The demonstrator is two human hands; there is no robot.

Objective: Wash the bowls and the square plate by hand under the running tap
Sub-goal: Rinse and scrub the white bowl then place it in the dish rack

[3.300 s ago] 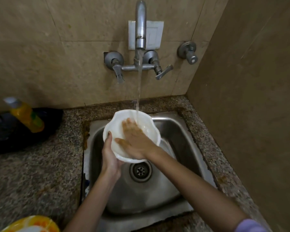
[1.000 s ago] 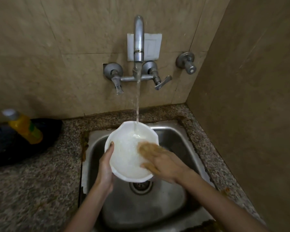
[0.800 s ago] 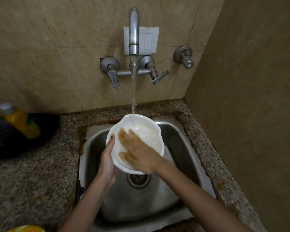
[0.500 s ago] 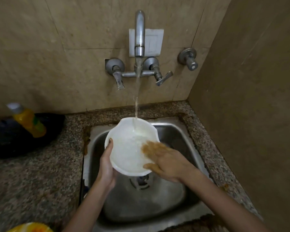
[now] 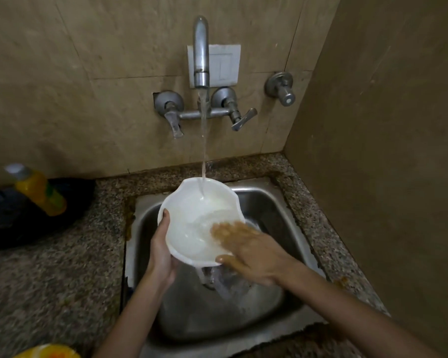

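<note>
A white bowl [image 5: 192, 218] is held tilted over the steel sink [image 5: 274, 218], under the stream from the wall tap [image 5: 201, 55]. My left hand [image 5: 161, 251] grips the bowl's left rim, thumb on the inside edge. My right hand [image 5: 246, 249] lies flat with spread fingers inside the bowl's lower right part, blurred from rubbing. Water pours over the bowl's near rim into the sink. The square plate and other bowls are not clearly in view.
A yellow soap bottle [image 5: 39, 189] leans on a dark object [image 5: 23, 218] on the granite counter [image 5: 49, 280] at the left. A yellow-rimmed dish [image 5: 47, 352] peeks in at the bottom left. A tiled wall closes off the right side.
My right hand has rubbed back and forth inside the bowl, from its middle to its right side. The bowl stays under the stream in my left hand; water now spills over its near rim.
</note>
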